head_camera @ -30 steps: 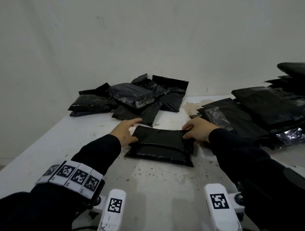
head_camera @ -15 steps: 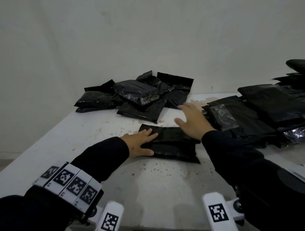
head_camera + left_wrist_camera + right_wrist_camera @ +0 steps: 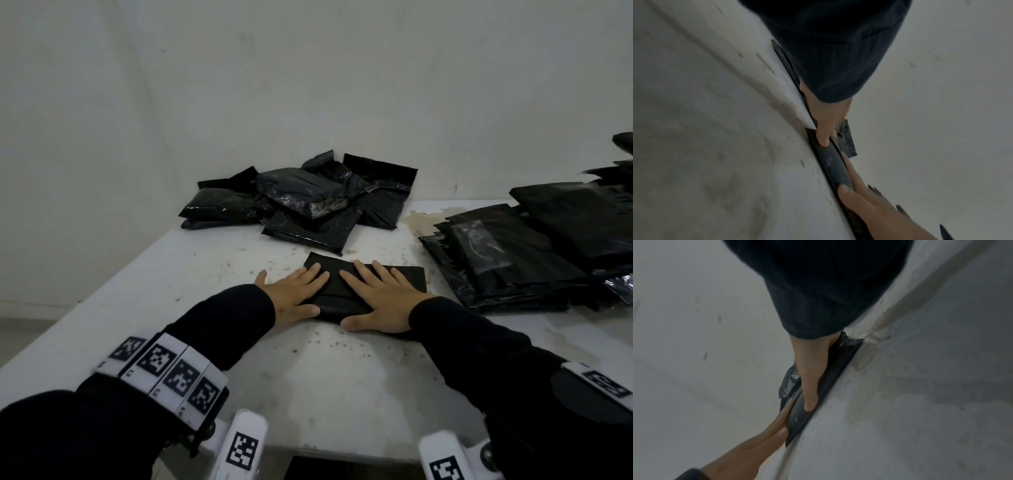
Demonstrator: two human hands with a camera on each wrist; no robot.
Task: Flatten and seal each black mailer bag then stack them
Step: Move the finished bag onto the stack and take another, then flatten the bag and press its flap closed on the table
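Note:
A folded black mailer bag lies flat on the white table in the middle of the head view. My left hand presses its left half with straight, spread fingers. My right hand lies palm-down on the right half, so most of the bag's top is hidden. Both thumbs sit at the bag's near edge. The left wrist view shows the bag edge-on, thin, with a thumb at each end. It appears the same way in the right wrist view.
A loose pile of bulging black mailers sits at the back by the wall. A large stack of flat black bags fills the table's right side, close to my right hand. The stained table drops off at the left edge.
My right hand, raised over the bag's right end half a second ago, has come down flat on it. My left hand has slid further onto the bag's top.

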